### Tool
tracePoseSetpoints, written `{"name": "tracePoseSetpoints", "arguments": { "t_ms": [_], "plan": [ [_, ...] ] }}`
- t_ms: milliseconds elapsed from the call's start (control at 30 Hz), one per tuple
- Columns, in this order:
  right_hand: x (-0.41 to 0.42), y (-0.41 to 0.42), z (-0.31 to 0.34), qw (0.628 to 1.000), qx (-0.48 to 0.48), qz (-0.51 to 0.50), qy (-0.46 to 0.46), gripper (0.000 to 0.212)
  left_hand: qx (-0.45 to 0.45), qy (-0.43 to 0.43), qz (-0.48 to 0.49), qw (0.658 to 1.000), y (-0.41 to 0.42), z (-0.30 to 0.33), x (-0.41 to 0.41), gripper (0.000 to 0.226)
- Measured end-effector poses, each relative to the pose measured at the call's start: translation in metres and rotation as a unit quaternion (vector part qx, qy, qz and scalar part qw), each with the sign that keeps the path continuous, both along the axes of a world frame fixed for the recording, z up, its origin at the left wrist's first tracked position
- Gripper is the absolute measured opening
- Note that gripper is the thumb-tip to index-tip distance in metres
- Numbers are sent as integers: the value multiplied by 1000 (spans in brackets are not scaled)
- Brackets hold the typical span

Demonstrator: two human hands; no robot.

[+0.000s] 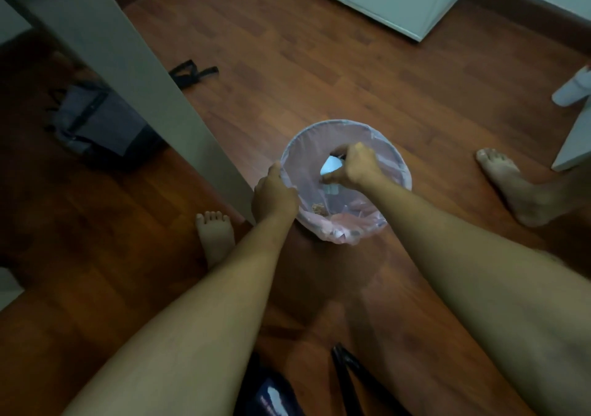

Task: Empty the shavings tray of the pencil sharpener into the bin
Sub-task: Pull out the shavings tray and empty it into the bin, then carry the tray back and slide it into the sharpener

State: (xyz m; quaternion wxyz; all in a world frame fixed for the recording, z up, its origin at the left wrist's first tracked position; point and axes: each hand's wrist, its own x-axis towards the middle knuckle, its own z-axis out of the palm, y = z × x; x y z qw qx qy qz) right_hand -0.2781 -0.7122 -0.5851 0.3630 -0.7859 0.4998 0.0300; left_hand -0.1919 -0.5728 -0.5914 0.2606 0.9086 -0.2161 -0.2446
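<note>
Both hands are at the bin (396,159), which stands on the wooden floor (319,63) beside a grey table leg (128,63). Left hand (273,196) grips the bin's near-left rim, fingers curled over the liner. Right hand (355,166) clamps the pale blue tray (330,165) over the bin's opening, above shavings (318,207) lying inside.

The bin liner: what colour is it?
Pale pink and see-through, seen in the head view; the bin liner is folded over the bin's rim.
</note>
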Motion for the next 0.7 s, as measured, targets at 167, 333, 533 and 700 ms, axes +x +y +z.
{"name": "tracePoseSetpoints", "arguments": {
  "t_ms": [167, 333, 533, 700],
  "plan": [
    [-22, 16, 24, 980, 103, -134, -102, 75, -13, 5, 10, 1000, 20, 40, -6, 43],
    [-47, 36, 71, 951, 165, -173, -195, 65, -59, -47, 5, 997, 42, 103, -13, 45],
    [-70, 61, 142, 928, 196, -125, -292, 54, -115, -69, 45, 990, 80, 175, -19, 41],
    [-85, 90, 211, 906, 224, -24, -358, 50, -157, -158, 29, 974, 131, 238, -36, 40]
  ]
}}
